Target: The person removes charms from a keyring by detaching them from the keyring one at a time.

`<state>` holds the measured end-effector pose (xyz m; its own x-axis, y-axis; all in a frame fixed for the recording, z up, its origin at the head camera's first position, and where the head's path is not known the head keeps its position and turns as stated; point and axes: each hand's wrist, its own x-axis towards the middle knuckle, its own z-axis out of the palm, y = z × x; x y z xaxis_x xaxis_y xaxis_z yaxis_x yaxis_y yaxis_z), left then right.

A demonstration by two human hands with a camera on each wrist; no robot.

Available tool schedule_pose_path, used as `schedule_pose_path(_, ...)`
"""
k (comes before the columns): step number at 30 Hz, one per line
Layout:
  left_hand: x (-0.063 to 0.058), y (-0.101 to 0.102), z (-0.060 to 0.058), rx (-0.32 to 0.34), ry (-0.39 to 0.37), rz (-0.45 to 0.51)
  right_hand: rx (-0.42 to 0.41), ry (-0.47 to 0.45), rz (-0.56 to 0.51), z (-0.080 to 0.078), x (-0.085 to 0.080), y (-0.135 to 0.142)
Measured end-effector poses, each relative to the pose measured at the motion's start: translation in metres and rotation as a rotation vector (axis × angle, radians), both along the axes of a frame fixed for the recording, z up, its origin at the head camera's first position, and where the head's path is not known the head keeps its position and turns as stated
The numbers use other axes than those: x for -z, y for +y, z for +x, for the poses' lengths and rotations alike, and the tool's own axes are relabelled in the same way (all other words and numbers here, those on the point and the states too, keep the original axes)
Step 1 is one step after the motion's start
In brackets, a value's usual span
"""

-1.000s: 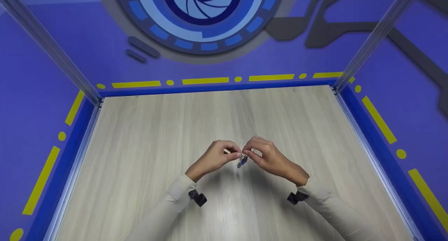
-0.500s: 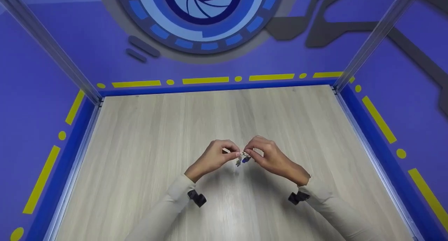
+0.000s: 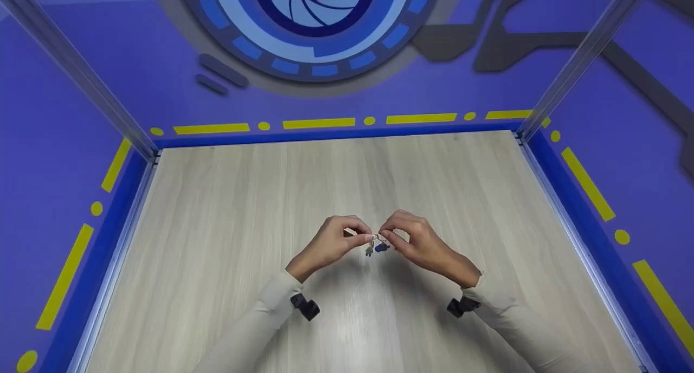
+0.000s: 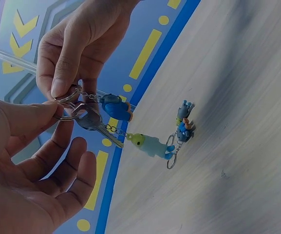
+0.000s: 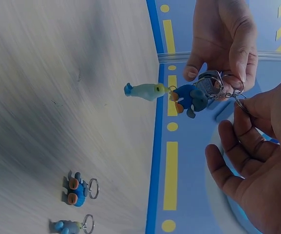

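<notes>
In front of me, just above the table, my left hand pinches a metal key ring between thumb and fingertips. My right hand pinches another ring right beside it, the two rings touching or linked. A silver key hangs at the rings. From chains dangle a pale green figure charm, on the left, and a blue figure charm with orange feet, on the right. How the rings join is partly hidden by the fingers.
Two more figure keychains lie on the wooden table in the wrist views: a blue one and a grey-blue one. Blue panels with metal posts enclose the back and sides.
My hands have parted very slightly, the right one shifting a little rightward. The blue charm now hangs farther right, apart from the green one, and has turned.
</notes>
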<state>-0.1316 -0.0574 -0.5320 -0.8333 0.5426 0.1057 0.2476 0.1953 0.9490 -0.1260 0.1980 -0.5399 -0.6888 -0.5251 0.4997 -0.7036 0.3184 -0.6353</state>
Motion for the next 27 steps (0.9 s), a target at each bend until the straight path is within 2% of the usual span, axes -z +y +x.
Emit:
schedule_pose_path(19,0.003,0.0,-0.001,-0.019,0.006,0.036,0.039,0.004,-0.051,0.005,0.012,-0.003)
schedule_pose_path(23,0.004,0.0,-0.002,-0.016,0.006,0.04,0.046,-0.034,-0.053,0.006,0.013,-0.003)
schedule_pose_path(27,0.005,0.0,-0.001,-0.023,0.0,0.036,0.056,-0.117,-0.049,0.008,0.013,-0.003)
